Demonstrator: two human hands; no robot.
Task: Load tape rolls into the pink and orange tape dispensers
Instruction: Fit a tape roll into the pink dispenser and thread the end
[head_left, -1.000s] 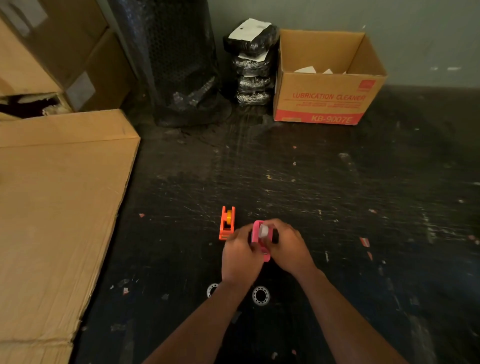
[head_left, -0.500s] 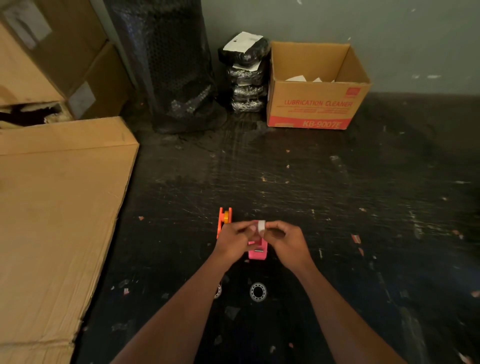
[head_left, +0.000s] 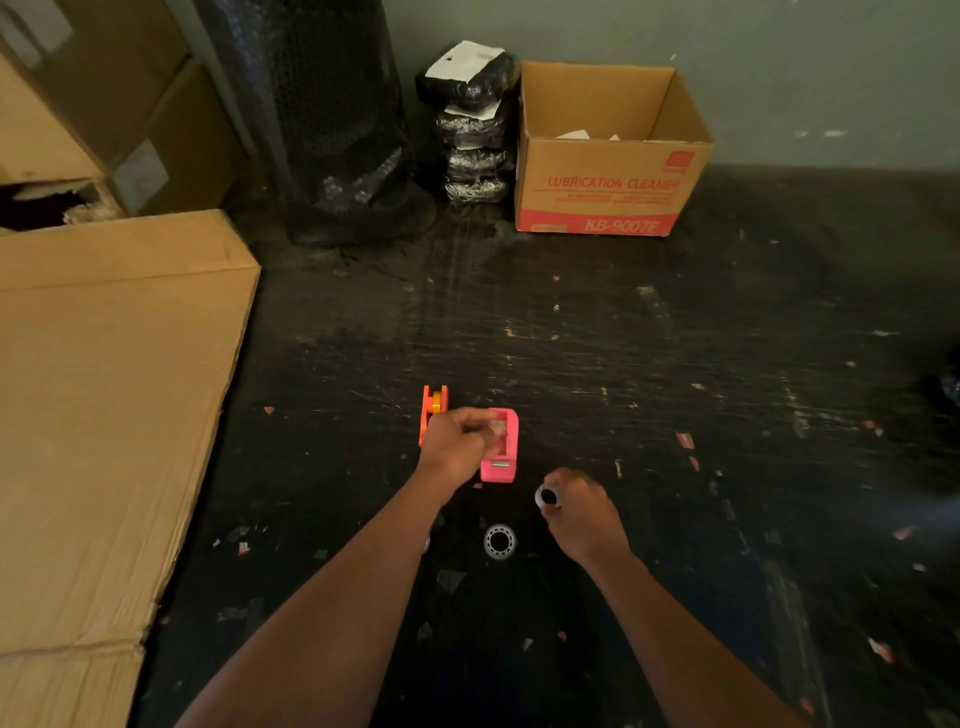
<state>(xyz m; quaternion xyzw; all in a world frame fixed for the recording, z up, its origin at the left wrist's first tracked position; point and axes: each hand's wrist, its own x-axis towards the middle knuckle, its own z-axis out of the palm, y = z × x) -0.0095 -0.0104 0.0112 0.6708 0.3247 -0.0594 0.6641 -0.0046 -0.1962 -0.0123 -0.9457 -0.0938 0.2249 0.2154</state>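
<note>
The pink tape dispenser stands on the dark floor. My left hand is over its left side, fingers pinched on a small clear piece held in the dispenser's open top. The orange dispenser stands just left of it, half hidden behind my left hand. My right hand is to the lower right of the pink dispenser and grips a small clear tape roll. Another tape roll lies flat on the floor between my forearms. A further roll peeks out from under my left forearm.
A large flat cardboard box fills the left. At the back stand a black wrapped bundle, stacked black packets and an open "Lubrication Cleaner" carton. Paper scraps litter the scratched floor.
Both hands were together at the pink dispenser. My right hand has since drawn back toward me and to the right with a tape roll in it, while my left hand stays at the dispenser.
</note>
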